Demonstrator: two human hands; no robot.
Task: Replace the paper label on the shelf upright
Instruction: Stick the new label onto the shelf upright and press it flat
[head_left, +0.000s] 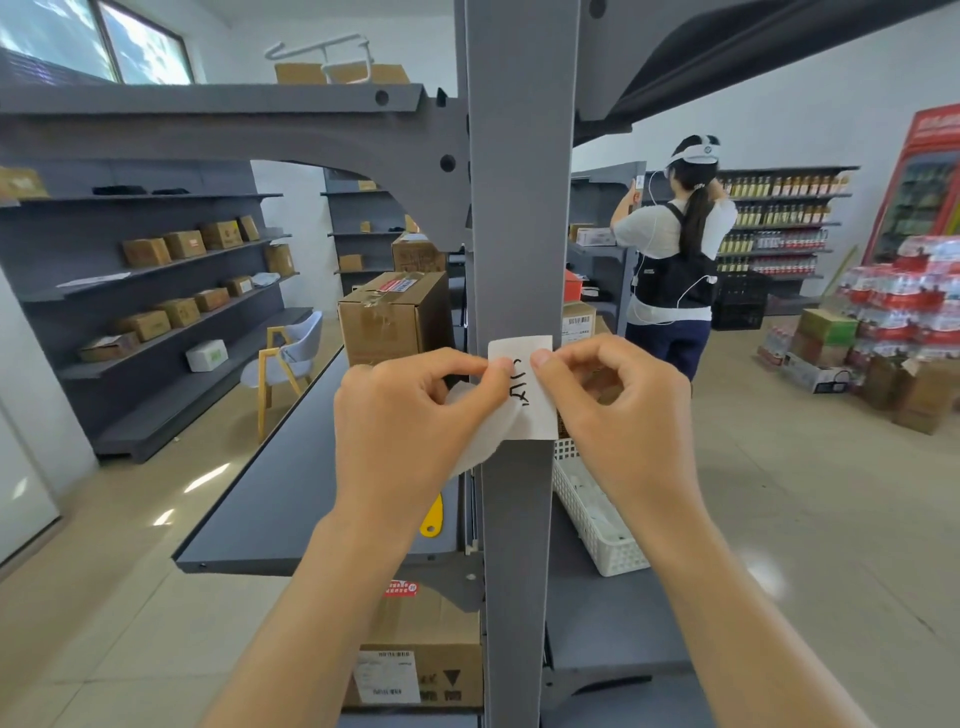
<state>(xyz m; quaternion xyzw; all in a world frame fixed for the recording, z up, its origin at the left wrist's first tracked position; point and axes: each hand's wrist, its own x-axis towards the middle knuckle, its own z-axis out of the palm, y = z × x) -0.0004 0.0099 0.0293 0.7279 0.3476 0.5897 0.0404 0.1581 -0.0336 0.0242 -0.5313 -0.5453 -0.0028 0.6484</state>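
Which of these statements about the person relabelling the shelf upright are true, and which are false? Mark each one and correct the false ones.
1. Both hands pinch the paper label against the grey upright. True: the left hand and the right hand each have a grip on it.
2. The label is blank. False: it carries black handwriting.
3. A white basket sits on the shelf to the right of the upright. True.
4. The chair on the left is red. False: it has a pale seat and a yellow frame.
5. Nobody else is in the room. False: another person stands at a shelf beyond.
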